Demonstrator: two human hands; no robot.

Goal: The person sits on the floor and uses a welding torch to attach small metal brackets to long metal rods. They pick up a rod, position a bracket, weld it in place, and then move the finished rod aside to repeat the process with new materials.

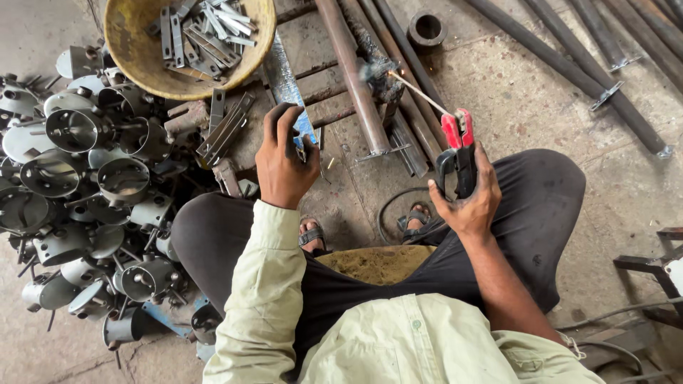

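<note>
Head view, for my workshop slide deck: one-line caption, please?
Right hand holds a red welding clamp, rod tip on a steel pipe; left hand steadies a small metal piece.

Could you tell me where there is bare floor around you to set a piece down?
Bare concrete floor lies between the pipe being welded and the dark rods on the right, and beyond the right knee. The left is crowded with round metal housings, flat brackets and a filled yellow bowl.

No packages, labels, signs or screens visible anywhere in view.
</note>
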